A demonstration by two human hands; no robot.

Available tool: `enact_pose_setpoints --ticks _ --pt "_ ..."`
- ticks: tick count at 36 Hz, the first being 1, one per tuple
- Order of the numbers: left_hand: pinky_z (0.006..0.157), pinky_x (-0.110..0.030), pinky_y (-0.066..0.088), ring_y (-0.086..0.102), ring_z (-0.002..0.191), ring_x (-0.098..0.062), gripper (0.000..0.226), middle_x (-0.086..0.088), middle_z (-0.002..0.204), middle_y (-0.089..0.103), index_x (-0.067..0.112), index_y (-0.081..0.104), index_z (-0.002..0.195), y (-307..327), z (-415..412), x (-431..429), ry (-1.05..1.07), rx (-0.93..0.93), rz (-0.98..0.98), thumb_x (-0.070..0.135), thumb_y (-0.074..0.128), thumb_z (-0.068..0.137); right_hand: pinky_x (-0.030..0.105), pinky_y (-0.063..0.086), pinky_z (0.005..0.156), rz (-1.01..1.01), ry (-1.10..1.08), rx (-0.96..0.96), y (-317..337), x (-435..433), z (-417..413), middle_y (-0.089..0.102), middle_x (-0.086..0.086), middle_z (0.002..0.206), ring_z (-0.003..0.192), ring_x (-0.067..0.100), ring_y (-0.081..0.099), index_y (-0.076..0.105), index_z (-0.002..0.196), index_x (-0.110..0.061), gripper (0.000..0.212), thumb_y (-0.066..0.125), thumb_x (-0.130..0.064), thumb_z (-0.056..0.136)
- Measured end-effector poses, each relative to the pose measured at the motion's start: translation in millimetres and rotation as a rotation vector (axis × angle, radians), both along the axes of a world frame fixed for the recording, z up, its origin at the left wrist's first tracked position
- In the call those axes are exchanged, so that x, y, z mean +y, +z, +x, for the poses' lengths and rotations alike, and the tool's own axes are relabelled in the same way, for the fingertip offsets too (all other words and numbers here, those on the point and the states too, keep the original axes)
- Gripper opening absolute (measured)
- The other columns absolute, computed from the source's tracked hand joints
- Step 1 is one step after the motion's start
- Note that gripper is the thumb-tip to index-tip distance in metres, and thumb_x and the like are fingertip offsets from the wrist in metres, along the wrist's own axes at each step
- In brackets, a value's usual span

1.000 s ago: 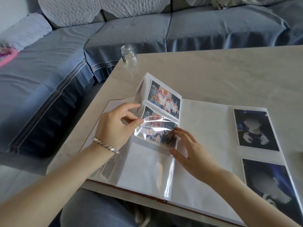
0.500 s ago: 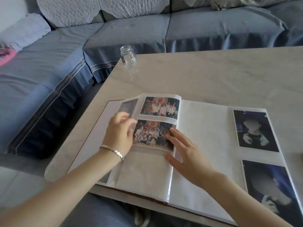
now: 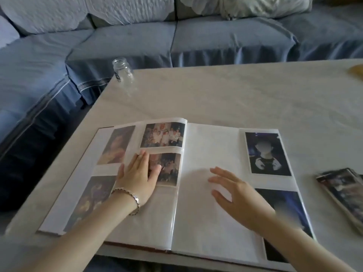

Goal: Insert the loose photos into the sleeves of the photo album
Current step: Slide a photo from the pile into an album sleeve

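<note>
Clear plastic now lies flat over the lower group photo (image 3: 170,169), which sits in the lower sleeve of the narrow leaf of the photo album (image 3: 212,146), just below the upper group photo (image 3: 163,135). A second ago that leaf stood up from the album and the sleeve's film was being pulled open; now it lies down on the left page.

The left hand (image 3: 137,173), with a bracelet (image 3: 131,195) on its wrist, was curled at the photo's left edge half a second ago. It now rests flat, fingers straight, on the left part of the lower group photo, gripping nothing. The right hand (image 3: 235,197) has left the photo's right edge and moved over the blank middle of the right-hand page. Its fingers are spread and relaxed and hold nothing; a shadow lies under them, and whether they touch the page cannot be told.

The album lies open on the pale table (image 3: 235,95). A stack of loose photos (image 3: 341,191), out of view before, lies on the table just beside the album's right edge. A glass jar (image 3: 123,72) stands at the table's far left corner, in front of the blue sofa (image 3: 127,44).
</note>
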State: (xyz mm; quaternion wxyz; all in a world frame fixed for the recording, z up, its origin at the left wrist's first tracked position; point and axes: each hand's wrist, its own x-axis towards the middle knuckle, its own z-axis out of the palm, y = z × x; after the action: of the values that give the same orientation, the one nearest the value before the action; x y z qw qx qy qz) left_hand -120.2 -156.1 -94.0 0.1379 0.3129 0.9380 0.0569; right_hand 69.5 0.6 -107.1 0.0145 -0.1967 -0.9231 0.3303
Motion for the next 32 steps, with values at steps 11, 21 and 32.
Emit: enact_pose_setpoints --ticks 11,21,32 --pt "0.087 -0.01 0.031 0.061 0.098 -0.02 0.019 -0.011 0.102 0.068 0.002 0.07 0.091 23.4 59.1 78.7 -0.276 -0.012 0.573 0.011 0.056 0.082 0.035 0.036 0.101 0.234 -0.528 -0.2 10.7 94.8 127.2 0.05 0.007 0.132 0.121 0.028 0.048 0.058 0.124 -0.011 0.038 0.062 -0.017 0.087" --pt "0.069 0.002 0.036 0.061 0.078 -0.005 0.014 0.012 0.083 0.066 0.015 0.072 0.086 27.4 100.9 104.9 -0.365 -0.145 0.555 0.005 0.062 0.085 0.026 0.04 0.091 0.358 -0.584 -0.502 7.8 113.7 166.7 0.049 -0.004 0.138 0.121 0.019 0.051 0.041 0.138 -0.027 0.047 0.047 -0.042 0.094" --pt "0.068 -0.001 0.042 0.061 0.083 0.004 0.033 0.021 0.078 0.069 0.037 0.063 0.073 29.2 111.5 106.4 -0.298 -0.327 0.578 0.008 0.059 0.088 0.027 0.038 0.047 0.558 -0.717 -0.217 14.4 115.7 167.9 0.06 0.005 0.055 0.048 0.029 0.049 0.066 0.08 -0.009 0.015 0.069 0.003 0.074"
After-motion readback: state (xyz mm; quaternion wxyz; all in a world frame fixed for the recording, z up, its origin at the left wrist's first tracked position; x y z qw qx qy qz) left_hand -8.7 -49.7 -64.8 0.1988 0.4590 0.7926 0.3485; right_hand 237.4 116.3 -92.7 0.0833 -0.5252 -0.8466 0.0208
